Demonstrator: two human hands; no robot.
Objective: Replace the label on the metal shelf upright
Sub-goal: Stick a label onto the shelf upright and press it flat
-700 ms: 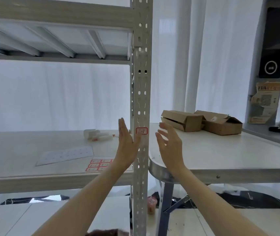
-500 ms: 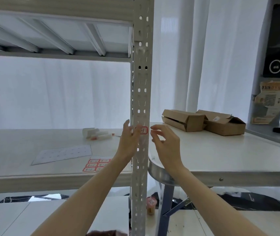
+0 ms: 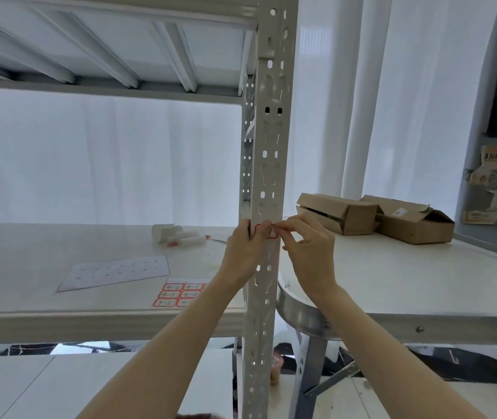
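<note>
A pale grey perforated shelf upright (image 3: 266, 164) runs top to bottom through the middle of the view. A small red-bordered label (image 3: 270, 234) is stuck on it at hand height, partly covered by fingers. My left hand (image 3: 242, 252) wraps the upright's left edge, its thumb beside the label. My right hand (image 3: 307, 251) comes from the right, with thumb and forefinger pinched at the label's right edge. A sheet of red-bordered labels (image 3: 180, 293) with handwritten numbers lies on the shelf board (image 3: 59, 297), partly behind my left wrist.
A blank backing sheet (image 3: 117, 272) and a bundle of white markers (image 3: 177, 235) lie on the shelf board. To the right stands a white table (image 3: 407, 279) carrying two cardboard boxes (image 3: 374, 217). An upper shelf (image 3: 105, 43) spans overhead.
Both hands moved in from open, spread poses on either side of the upright. The left hand now grips the post and the right fingers pinch at the label.
</note>
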